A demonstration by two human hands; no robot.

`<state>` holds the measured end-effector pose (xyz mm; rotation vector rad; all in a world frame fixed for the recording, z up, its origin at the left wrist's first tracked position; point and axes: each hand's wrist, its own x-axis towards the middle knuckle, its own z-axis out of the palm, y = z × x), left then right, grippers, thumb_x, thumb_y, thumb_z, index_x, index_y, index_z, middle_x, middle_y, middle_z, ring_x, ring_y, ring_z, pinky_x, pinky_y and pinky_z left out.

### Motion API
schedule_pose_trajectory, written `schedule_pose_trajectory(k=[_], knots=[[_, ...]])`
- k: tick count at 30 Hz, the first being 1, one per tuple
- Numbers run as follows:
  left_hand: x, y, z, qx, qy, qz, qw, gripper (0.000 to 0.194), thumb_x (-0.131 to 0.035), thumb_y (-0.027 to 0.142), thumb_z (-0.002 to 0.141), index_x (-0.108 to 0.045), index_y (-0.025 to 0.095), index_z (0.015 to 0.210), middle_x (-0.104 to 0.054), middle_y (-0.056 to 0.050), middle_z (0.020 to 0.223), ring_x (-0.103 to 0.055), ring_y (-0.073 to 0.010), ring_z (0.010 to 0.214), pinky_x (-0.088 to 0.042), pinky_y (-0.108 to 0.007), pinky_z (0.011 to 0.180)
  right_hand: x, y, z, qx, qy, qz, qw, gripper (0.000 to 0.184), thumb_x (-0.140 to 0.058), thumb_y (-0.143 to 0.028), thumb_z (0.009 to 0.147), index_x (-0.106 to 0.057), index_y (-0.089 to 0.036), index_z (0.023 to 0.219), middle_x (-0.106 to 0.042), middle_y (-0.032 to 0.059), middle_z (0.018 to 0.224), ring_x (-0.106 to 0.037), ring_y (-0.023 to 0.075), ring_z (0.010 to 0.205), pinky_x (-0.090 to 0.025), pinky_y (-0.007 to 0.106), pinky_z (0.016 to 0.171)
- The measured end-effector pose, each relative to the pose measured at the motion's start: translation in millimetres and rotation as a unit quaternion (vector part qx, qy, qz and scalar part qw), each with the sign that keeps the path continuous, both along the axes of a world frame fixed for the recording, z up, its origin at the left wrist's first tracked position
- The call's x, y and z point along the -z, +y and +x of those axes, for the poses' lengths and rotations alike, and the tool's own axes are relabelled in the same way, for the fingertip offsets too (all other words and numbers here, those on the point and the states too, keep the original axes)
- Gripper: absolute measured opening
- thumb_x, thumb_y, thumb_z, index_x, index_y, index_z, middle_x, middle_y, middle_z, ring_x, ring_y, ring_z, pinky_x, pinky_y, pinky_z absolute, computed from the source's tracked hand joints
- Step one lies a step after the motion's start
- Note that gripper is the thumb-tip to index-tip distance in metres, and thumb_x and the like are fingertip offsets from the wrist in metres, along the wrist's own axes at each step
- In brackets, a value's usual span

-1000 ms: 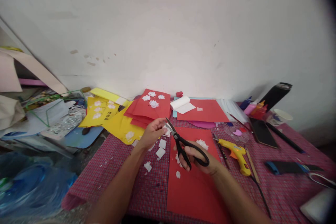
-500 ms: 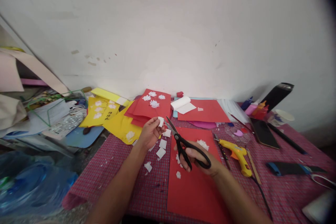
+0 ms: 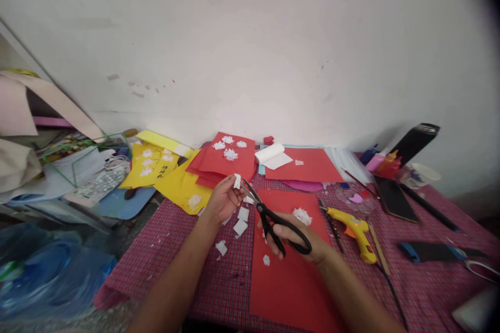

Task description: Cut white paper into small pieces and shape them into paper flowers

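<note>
Scissors (image 3: 261, 209) have been shifted leftward since the earlier frame, tips brought closer to the small white paper piece (image 3: 237, 181), which is now seen narrower, as if turned. Paper piece is held up between thumb and fingers of the left hand (image 3: 224, 201), its long axis roughly upright, sticking out above the fingertips. Scissors are gripped by the handles in the right hand (image 3: 291, 235), blades slightly parted, long axis run diagonally from handles at lower right to tips at upper left. Blade tips are thus pointed at the piece from its right side, just beside it; whether paper is touched cannot be told. Left hand is nearer, being already on the piece; right hand is set farther off, lower and to the right, reach made only by the blades. Loose white paper squares (image 3: 239, 227) are scattered on the checked cloth (image 3: 172, 270) below the left hand. Red sheet (image 3: 289, 291) is laid under the right hand, with a white paper flower (image 3: 302, 216) on it. Yellow glue gun (image 3: 361, 237) is placed right of that sheet.
</note>
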<state>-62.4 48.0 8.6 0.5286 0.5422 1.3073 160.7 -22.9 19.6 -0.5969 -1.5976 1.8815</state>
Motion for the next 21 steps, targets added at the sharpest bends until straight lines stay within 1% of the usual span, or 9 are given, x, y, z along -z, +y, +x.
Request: schedule_pose_trajectory(k=[5,11,16,21], knots=[[1.3,0.5,0.5,0.000,0.008,0.009,1.000,0.012,-0.069,0.023,0.083,-0.061,0.015,0.087,-0.068,-0.002,0.078,-0.064,-0.0113,0.064,-0.055,-0.027,0.068,0.1,-0.3,-0.9,0.001,0.002,-0.001,1.000,0.045,-0.057,-0.054,0.090,-0.056,-0.012,0.106,-0.064,0.0036,0.068,-0.061,0.0139,0.052,-0.038,0.022,0.047],[-3.3,-1.9,0.0,0.003,0.002,0.014,1.000,0.011,-0.069,0.021,0.082,-0.061,0.015,0.085,-0.066,0.000,0.076,-0.063,-0.0110,0.063,-0.055,-0.027,0.068,-2.2,-0.9,-0.3,0.014,-0.005,-0.005,1.000,0.043,-0.057,-0.053,0.090,-0.056,-0.012,0.106,-0.064,0.0031,0.066,-0.059,0.0132,0.051,-0.037,0.021,0.047],[-5.9,-3.6,0.1,0.010,0.009,0.019,1.000,0.012,-0.070,0.023,0.082,-0.061,0.015,0.084,-0.064,-0.001,0.074,-0.062,-0.0114,0.064,-0.054,-0.027,0.068,-0.9,-0.8,0.3,0.023,-0.002,-0.016,1.000,0.042,-0.057,-0.050,0.091,-0.057,-0.012,0.107,-0.064,0.0033,0.066,-0.057,0.0122,0.050,-0.038,0.021,0.048],[-5.2,-1.7,2.4,-0.012,0.038,0.030,0.999,0.016,-0.073,0.023,0.079,-0.060,0.014,0.084,-0.064,0.000,0.076,-0.061,-0.0089,0.063,-0.054,-0.024,0.065,0.8,-0.6,0.6,0.013,0.005,-0.015,1.000,0.041,-0.057,-0.049,0.092,-0.057,-0.012,0.107,-0.064,0.0032,0.066,-0.058,0.0125,0.050,-0.037,0.021,0.047]])
